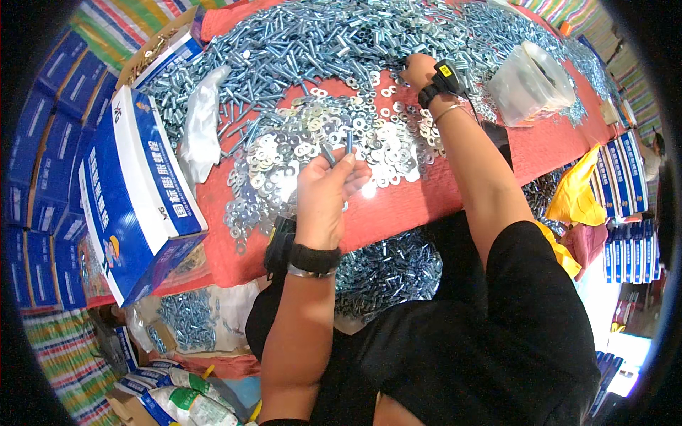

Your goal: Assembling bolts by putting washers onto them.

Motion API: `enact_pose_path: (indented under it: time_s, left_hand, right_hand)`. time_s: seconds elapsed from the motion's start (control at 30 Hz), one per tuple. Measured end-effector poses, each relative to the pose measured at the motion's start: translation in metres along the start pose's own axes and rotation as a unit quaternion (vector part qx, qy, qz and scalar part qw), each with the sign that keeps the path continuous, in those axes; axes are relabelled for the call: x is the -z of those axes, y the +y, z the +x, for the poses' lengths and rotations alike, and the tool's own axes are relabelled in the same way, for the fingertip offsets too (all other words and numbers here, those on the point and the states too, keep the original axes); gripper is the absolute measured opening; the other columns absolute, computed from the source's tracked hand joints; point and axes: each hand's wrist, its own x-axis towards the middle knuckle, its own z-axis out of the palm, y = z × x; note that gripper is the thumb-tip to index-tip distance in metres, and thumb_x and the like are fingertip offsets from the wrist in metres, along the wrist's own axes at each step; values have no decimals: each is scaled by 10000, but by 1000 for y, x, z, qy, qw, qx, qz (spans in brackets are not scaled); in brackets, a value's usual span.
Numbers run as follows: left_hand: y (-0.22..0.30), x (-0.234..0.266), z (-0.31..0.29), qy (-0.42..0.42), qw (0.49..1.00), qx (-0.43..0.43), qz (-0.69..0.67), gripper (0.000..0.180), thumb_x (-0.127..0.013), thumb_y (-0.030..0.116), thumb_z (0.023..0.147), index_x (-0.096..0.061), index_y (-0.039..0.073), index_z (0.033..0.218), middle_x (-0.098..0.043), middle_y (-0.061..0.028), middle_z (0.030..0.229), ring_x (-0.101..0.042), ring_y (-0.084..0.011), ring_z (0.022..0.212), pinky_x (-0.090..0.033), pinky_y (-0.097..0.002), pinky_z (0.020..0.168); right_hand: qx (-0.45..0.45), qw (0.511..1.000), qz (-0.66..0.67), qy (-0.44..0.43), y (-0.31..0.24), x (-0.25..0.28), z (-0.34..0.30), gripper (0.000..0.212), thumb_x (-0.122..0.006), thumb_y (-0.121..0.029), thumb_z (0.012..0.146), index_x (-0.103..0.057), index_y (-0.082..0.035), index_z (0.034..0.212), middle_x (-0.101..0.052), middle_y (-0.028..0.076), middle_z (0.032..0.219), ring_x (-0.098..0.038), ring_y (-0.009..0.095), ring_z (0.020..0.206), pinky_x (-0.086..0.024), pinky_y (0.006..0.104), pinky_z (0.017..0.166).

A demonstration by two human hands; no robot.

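Note:
My left hand (pixel 323 195) is above the loose washers (pixel 312 131), pinching two metal bolts (pixel 349 142) that stick up between thumb and fingers. Its other fingers curl loosely under them. Farther off and to the right, my right hand (pixel 420 70) reaches the near edge of a large heap of bolts and metal sleeves (pixel 341 39). Its fingers are curled downward, and the tips and anything in them are hidden. The washers lie scattered flat between both hands, on a red cloth (pixel 398 202) covering the table.
A blue and white carton (pixel 135 199) stands at the left, beside a clear plastic bag (pixel 202 124). A translucent bin (pixel 529 85) leans at the right. More bolts (pixel 391 273) lie below the table's front edge. Blue boxes (pixel 53 142) are stacked at the far left.

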Motion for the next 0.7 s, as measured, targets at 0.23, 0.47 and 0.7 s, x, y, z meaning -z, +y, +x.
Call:
enact_pose_path:
  time_s: [0.23,0.47,0.7]
  left_hand:
    - [2,0,3,-2,1000,-11,-21,154,-577,60,878,-574,-37,997,-632,-115,832,-638,-162,718,-546,-223,636]
    - [6,5,-2,27,1000,-5,-14,157,-581,73,879,-567,-32,995,-634,-121,838,-642,-173,721,-551,-231,646]
    - [1,2,0,1,1000,-5,-11,156,-574,77,884,-572,-29,998,-636,-121,853,-647,-176,734,-553,-234,654]
  right_hand:
    - [27,997,57,-51,12,13,7,408,-774,-420,557,-726,-113,820,-681,126,849,-660,275,740,-532,359,709]
    - [13,672,687,-277,-70,83,-114,246,-685,-225,812,-649,-41,972,-623,-17,792,-553,49,658,-441,170,589]
    - [30,639,716,-279,-83,100,-161,196,-658,-183,845,-630,-46,982,-601,-28,787,-535,51,671,-449,194,648]
